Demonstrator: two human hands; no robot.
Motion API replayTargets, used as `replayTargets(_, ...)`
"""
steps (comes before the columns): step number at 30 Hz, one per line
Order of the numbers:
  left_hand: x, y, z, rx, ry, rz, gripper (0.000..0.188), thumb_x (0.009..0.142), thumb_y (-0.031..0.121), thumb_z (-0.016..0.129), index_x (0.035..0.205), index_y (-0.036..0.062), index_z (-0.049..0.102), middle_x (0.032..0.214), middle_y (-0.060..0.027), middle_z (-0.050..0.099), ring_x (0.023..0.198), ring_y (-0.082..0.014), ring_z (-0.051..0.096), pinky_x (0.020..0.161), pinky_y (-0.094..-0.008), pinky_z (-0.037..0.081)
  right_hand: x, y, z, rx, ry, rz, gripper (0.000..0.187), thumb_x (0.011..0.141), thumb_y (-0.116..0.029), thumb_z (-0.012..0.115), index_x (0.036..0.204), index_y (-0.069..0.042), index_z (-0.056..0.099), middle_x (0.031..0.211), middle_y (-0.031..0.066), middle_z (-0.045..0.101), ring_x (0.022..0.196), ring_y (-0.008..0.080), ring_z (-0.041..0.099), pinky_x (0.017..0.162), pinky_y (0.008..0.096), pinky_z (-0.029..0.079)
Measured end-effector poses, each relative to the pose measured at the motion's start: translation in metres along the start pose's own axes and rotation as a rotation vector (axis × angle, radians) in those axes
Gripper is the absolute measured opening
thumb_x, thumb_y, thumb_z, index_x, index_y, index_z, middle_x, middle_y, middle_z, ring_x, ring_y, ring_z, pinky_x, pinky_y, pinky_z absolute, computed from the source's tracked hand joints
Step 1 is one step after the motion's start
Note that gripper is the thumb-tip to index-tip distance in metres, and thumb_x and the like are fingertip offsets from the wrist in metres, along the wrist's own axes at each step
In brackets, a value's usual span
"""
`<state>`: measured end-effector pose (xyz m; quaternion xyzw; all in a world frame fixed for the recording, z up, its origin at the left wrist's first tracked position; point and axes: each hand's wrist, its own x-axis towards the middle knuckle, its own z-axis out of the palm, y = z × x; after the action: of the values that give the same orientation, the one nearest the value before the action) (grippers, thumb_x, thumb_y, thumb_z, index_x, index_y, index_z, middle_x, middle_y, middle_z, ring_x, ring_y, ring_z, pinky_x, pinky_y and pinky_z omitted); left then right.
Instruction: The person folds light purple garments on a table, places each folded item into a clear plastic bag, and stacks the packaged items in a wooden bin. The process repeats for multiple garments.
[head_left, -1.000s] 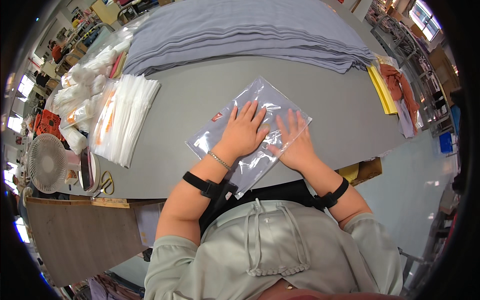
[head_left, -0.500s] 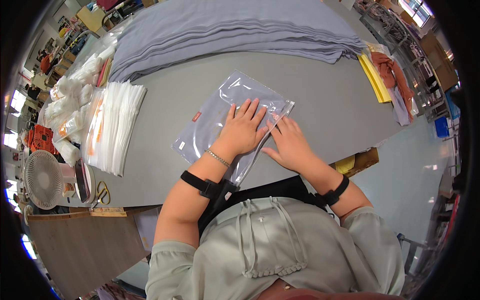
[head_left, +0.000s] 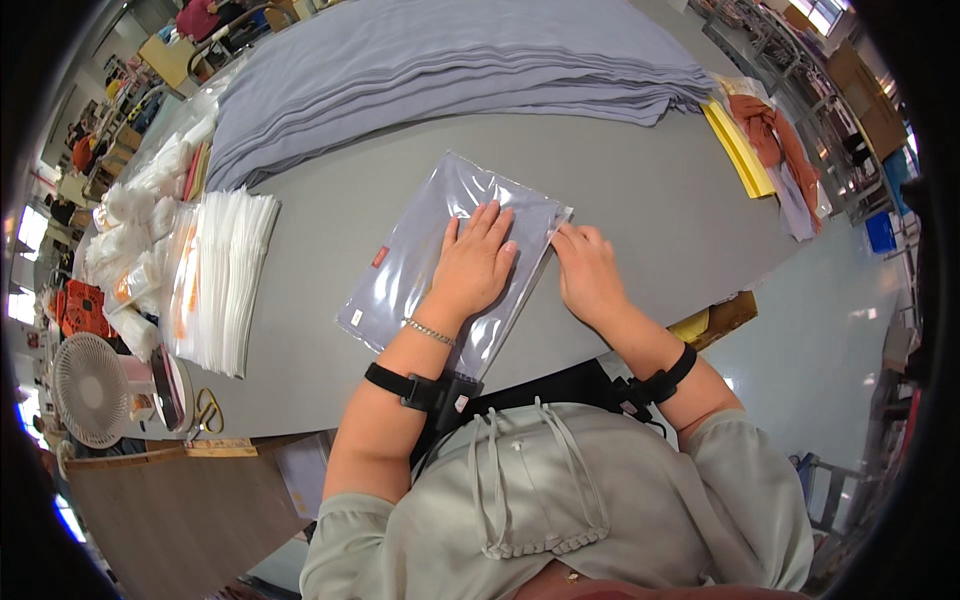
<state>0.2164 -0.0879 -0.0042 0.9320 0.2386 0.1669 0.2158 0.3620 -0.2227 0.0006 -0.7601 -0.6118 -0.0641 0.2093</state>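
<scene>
A clear plastic bag (head_left: 410, 250) with folded grey-lilac cloth inside lies tilted on the grey table, a small red label and a white tag showing through it. My left hand (head_left: 472, 262) rests flat on top of the bag, fingers stretched out. At the bag's right edge, near its upper right corner, my right hand (head_left: 588, 268) pinches the plastic rim between bent fingers.
Layered grey-lilac cloth (head_left: 460, 75) spreads across the table's far side. On the left are a stack of white plastic bags (head_left: 225, 285), a white fan (head_left: 90, 390) and scissors (head_left: 208, 410). Yellow strips (head_left: 738, 150) and orange cloth (head_left: 765, 130) lie at the right.
My right hand has gone from spread fingers on the bag's edge to a pinch near its upper right corner. The edge now lies flatter, and my left hand stays flat on the bag.
</scene>
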Motion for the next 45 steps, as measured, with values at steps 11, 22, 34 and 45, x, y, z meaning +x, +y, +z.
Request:
replayTargets(11,0.000,0.004,0.006,0.185,-0.015,0.018,0.054,0.094,0.037,0.045,0.140,0.0080,0.042,0.148,-0.0151,0.036,0.140,-0.0308,0.029,0.113,-0.0520,0.018,0.001,-0.012,-0.006,-0.181,-0.145,0.098,0.048,0.084,-0.038,0.063,0.122,-0.009,0.059,0.142,0.0134,0.042,0.136,0.0369,0.029,0.104,0.0612,0.025)
replayTargets(22,0.006,0.019,0.001,0.359,0.085,0.255,0.051,0.091,0.027,0.053,0.139,0.0122,0.044,0.148,-0.0120,0.036,0.139,-0.0283,0.031,0.112,-0.0540,0.021,0.009,0.045,-0.004,0.199,0.067,0.004,0.017,0.085,-0.014,0.060,0.097,-0.003,0.060,0.124,0.0150,0.058,0.114,0.0348,0.054,0.099,0.0460,0.040)
replayTargets(34,0.014,0.005,0.001,-0.013,0.174,0.237,0.039,0.088,0.010,0.056,0.127,0.0070,0.051,0.140,-0.0140,0.044,0.129,-0.0327,0.042,0.109,-0.0509,0.031,-0.033,-0.041,-0.007,0.454,-0.192,-0.596,0.014,0.075,-0.006,0.062,0.088,-0.001,0.060,0.101,0.0132,0.062,0.100,0.0324,0.055,0.088,0.0410,0.046)
replayTargets(45,-0.109,0.007,-0.036,0.317,-0.026,-0.044,0.052,0.092,0.029,0.051,0.139,0.0093,0.044,0.148,-0.0149,0.035,0.138,-0.0301,0.031,0.112,-0.0515,0.020,-0.035,-0.090,0.005,0.652,-0.344,-0.573,0.008,0.077,-0.008,0.066,0.084,-0.007,0.062,0.092,0.0072,0.057,0.092,0.0275,0.052,0.086,0.0419,0.040)
